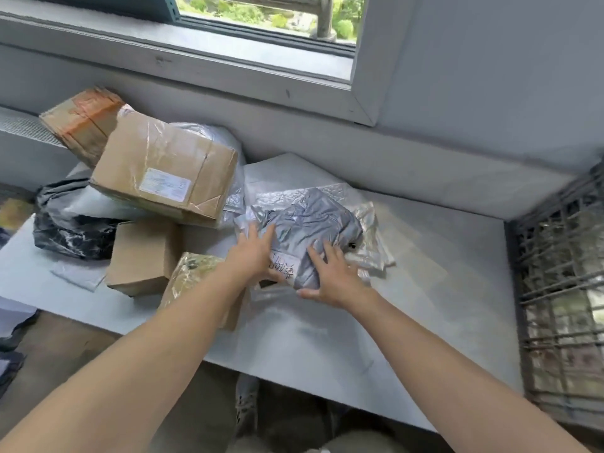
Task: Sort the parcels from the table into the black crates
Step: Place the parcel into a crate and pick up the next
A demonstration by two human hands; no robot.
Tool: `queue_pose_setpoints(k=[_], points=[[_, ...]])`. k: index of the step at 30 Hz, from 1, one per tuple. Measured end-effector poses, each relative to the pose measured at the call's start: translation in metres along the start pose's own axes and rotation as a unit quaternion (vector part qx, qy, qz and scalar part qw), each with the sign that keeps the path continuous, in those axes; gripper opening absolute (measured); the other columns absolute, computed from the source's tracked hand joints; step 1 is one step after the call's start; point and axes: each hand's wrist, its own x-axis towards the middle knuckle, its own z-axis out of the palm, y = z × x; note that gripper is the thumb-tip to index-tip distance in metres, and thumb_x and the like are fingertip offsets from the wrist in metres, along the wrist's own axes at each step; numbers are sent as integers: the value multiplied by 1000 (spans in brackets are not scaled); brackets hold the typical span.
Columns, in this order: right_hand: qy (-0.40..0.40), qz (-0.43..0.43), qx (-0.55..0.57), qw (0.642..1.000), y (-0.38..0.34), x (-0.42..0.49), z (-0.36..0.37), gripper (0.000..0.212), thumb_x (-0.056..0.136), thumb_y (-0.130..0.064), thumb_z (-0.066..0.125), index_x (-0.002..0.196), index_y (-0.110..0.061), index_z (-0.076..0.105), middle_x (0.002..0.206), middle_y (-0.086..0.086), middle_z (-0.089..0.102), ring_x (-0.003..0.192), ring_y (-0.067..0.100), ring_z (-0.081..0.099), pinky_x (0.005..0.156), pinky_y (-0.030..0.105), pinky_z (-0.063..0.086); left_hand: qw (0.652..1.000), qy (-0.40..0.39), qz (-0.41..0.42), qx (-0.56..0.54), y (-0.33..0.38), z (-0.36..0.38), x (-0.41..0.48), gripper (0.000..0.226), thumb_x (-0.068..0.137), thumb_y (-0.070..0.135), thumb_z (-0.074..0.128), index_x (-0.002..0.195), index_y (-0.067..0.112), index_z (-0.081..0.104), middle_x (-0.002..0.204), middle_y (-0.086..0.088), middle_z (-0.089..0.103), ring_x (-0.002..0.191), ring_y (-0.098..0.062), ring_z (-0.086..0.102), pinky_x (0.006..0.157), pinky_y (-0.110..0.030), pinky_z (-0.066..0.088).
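A grey plastic mailer parcel (310,220) with a handwritten white label lies mid-table on top of clear and silvery bags (369,230). My left hand (253,253) rests on its left edge, fingers straight and spread. On the parcel's near right corner lies my right hand (330,273), fingers laid over the top and thumb at the near edge. A black wire crate (562,289) stands at the right end of the white table (425,289).
Piled at the left are a large taped cardboard box (163,171), an orange-taped box (81,122), a small brown box (143,253), a plastic-wrapped box (192,276) and a black-and-grey bag (72,223). A windowsill and wall run behind.
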Motion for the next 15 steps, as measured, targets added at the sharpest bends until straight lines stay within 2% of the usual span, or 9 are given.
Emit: queue_pose_setpoints(k=[3, 6, 9, 12, 15], points=[[36, 75, 11, 996, -17, -1, 14, 100, 84, -62, 64, 157, -34, 0, 163, 6, -17, 150, 34, -9, 115, 59, 23, 997, -15, 33, -63, -14, 2, 11, 136, 62, 61, 83, 158, 20, -4, 160, -27, -4, 143, -46, 26, 111, -47, 34], [83, 130, 63, 986, -32, -3, 26, 93, 88, -53, 64, 157, -33, 5, 163, 15, -8, 150, 38, 2, 117, 51, 24, 988, 6, 91, -128, -25, 3, 17, 131, 63, 55, 86, 157, 15, 5, 154, -27, 21, 134, -43, 40, 105, -42, 38], [116, 122, 145, 975, -43, -8, 32, 84, 94, -38, 63, 158, -23, 11, 161, 18, 1, 150, 34, 10, 118, 39, 22, 974, 28, 142, -174, -30, 0, 18, 120, 64, 46, 89, 154, 11, 18, 142, -20, 43, 130, -36, 43, 107, -41, 38], [149, 109, 152, 971, -46, -17, 26, 70, 99, -31, 57, 156, -16, 20, 161, 18, 12, 148, 30, 19, 114, 35, 21, 962, 43, 165, -213, -31, -9, 17, 95, 68, 34, 88, 144, 11, 36, 130, -16, 49, 120, -33, 49, 99, -37, 41], [200, 105, 161, 961, -44, -28, 3, 55, 102, -26, 50, 153, -17, 32, 156, 13, 30, 141, 28, 33, 108, 33, 28, 950, 70, 198, -231, -28, -28, 19, 72, 75, 19, 84, 137, 10, 48, 123, -16, 52, 116, -31, 52, 96, -34, 41]])
